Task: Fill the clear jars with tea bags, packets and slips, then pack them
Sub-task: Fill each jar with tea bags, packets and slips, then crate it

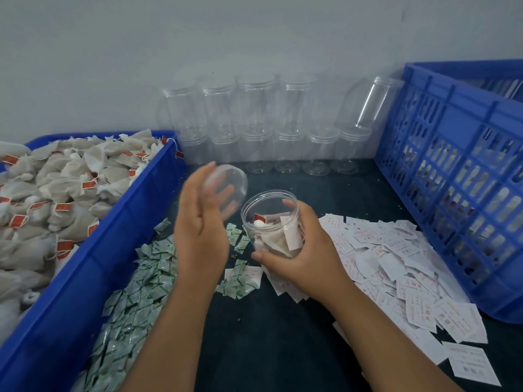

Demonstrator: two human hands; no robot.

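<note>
Mid-frame, the right hand (294,253) grips a filled jar (271,222); the left hand (203,219), fingers loosely curved, holds the lid (226,190). Capping comes next: seat it squarely.

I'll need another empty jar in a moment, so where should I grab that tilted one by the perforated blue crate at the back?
Take the tilted jar around the middle of its smooth round wall, coming from the front-left: the perforated blue crate closes off its right side, and the stacked jars stand under and left of it. Lifting upward likely spares the stack.
</note>
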